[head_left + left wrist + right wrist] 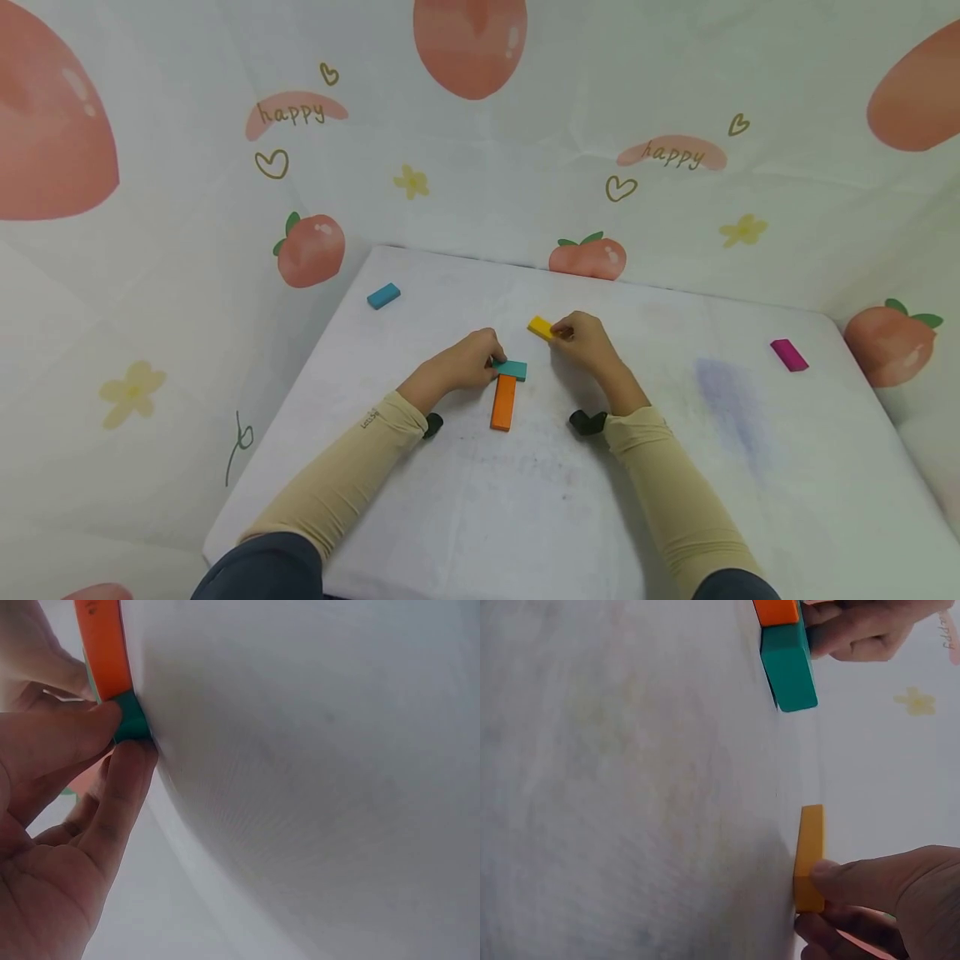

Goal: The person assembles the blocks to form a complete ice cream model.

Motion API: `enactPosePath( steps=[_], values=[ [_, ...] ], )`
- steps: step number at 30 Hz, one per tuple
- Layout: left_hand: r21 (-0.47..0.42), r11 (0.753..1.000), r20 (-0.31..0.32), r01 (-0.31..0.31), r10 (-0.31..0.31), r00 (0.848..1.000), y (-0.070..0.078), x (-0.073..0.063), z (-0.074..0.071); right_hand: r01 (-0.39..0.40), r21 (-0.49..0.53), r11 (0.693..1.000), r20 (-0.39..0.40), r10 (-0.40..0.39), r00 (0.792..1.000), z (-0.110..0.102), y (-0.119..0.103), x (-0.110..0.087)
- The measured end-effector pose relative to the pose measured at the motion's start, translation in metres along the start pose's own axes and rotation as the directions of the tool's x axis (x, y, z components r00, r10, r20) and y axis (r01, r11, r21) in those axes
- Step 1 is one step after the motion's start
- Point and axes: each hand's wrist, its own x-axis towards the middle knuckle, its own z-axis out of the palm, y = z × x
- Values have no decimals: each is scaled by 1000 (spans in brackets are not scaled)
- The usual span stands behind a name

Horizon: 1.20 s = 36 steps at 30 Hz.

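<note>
On the white table a teal block lies crosswise at the far end of an orange block, the two forming a T. My left hand pinches the left end of the teal block between thumb and finger; the left wrist view shows the thumb against it. Farther back and to the right is a yellow block. My right hand pinches its right end, with the thumb on its face in the right wrist view. A gap separates the yellow block from the teal one.
A blue block lies at the far left of the table, a magenta block at the far right. Dark wrist-worn pieces sit below both wrists. A printed cloth rises behind the table's back edge.
</note>
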Motion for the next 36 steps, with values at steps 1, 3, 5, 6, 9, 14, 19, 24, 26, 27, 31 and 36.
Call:
enactPosePath(
  steps=[1,3,5,6,9,14,19,24,26,27,31,36],
  values=[
    [-1,1000,0,1,-1,1000,0,0,0,3,1,1000,5,-3,1000,1,-1,0],
    [1,1000,-1,0,0,1000,1,0,0,8,0,1000,16,-8,1000,3,-3,-1],
    [4,1000,-2,-2,2,1000,1,-1,-1,24,-5,1000,23,-24,999,4,-7,-1],
    [8,1000,-2,-2,2,1000,1,-1,-1,31,-4,999,27,-31,999,5,-8,-1],
    [14,1000,1,-3,3,1000,2,-1,-1,46,2,999,42,-46,998,7,-11,-3],
    [26,1000,1,-5,5,1000,2,0,-1,94,11,996,64,-94,993,11,-15,-5],
    [36,999,-7,-15,15,1000,3,-1,-1,176,9,984,70,-176,982,15,-19,-7],
    [45,999,-13,-29,29,999,2,-1,-2,214,14,977,88,-214,973,19,-21,-7],
    [52,998,-13,-32,33,999,2,0,-2,224,13,974,93,-225,970,20,-22,-7],
    [58,998,-12,-34,35,999,2,0,-2,228,14,974,95,-228,969,21,-23,-7],
    [70,997,-10,-31,32,999,3,-1,-3,235,14,972,105,-236,966,22,-25,-8],
    [58,998,-15,-21,22,1000,5,-2,-3,236,24,972,121,-237,964,21,-27,-11]
  ],
)
